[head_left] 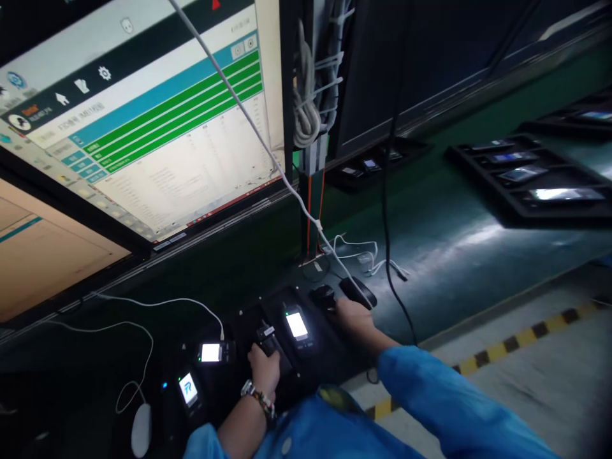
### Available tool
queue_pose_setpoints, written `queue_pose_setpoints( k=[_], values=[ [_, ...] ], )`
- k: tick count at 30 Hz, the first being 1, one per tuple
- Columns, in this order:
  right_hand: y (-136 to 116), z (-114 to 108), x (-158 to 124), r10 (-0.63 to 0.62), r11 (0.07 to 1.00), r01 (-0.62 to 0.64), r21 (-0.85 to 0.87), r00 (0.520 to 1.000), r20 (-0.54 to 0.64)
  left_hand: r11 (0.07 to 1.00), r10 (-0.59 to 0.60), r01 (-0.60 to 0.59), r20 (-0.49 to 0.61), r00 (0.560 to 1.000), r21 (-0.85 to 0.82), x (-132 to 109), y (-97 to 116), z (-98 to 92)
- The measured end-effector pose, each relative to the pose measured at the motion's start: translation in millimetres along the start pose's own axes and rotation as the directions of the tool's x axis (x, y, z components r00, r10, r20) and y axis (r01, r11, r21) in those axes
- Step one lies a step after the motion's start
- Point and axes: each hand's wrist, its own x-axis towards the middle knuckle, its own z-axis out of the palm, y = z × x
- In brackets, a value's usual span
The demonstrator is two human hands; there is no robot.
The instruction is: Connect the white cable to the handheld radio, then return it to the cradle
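Observation:
My left hand (264, 368) is closed around the lower end of a small black device (268, 339) that lies on the dark mat. Right of it, a handheld device with a lit white screen (297, 325) lies untouched. My right hand (352, 315) is at the right end of the mat, its fingers on a dark object (324, 296) whose shape is hard to make out. A black mouse (358, 291) is just beyond that hand. Two more lit devices, one plugged to a white cable (211, 352) and one showing a logo (189, 389), lie to the left.
A large monitor (182, 153) stands at the back left. White cables (363, 245) and a hanging black cable (386, 210) cross the bench. A white mouse (141, 430) lies at lower left. A black tray of devices (507, 207) rests on the green bench at right.

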Motion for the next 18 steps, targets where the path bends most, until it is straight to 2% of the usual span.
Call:
queue_pose_setpoints(
  k=[3,5,6,7,9,10,12,15,18],
  values=[
    [-0.4,-23.2,-16.3,-0.006,0.999,0.008,0.038,0.999,-0.05,0.994,0.102,-0.102,0.001,0.995,-0.043,-5.9,-7.7,-0.5],
    [-5.9,-38.4,-42.6,-0.099,0.981,0.114,0.158,0.99,-0.101,0.973,0.179,-0.179,-0.012,0.984,-0.143,-11.0,-14.8,-3.5],
    [-11.4,-44.0,-59.6,-0.179,0.941,0.205,0.267,0.976,-0.121,0.955,0.22,-0.22,-0.025,0.975,-0.199,-13.8,-17.7,-5.9],
    [-18.5,-48.0,-77.9,-0.281,0.862,0.312,0.4,0.95,-0.138,0.932,0.262,-0.262,-0.036,0.964,-0.249,-16.8,-19.7,-8.9],
    [-35.8,-51.3,-114.0,-0.469,0.655,0.434,0.619,0.875,-0.118,0.883,0.346,-0.34,-0.04,0.937,-0.323,-23.0,-20.7,-15.9],
    [-44.6,-51.1,-129.8,-0.525,0.581,0.433,0.689,0.846,-0.09,0.859,0.381,-0.369,-0.039,0.924,-0.353,-26.2,-20.1,-19.5],
    [-59.4,-48.3,-153.3,-0.57,0.513,0.386,0.767,0.821,-0.032,0.828,0.422,-0.407,-0.049,0.905,-0.385,-31.9,-18.4,-26.0],
    [-71.0,-42.6,-168.4,-0.559,0.46,0.35,0.816,0.828,-0.04,0.832,0.421,-0.42,-0.081,0.903,-0.362,-37.0,-18.6,-31.9],
    [-70.3,-41.4,-166.9,-0.549,0.436,0.363,0.824,0.833,-0.076,0.838,0.41,-0.41,-0.081,0.908,-0.359,-36.8,-23.0,-33.7]
  ],
)
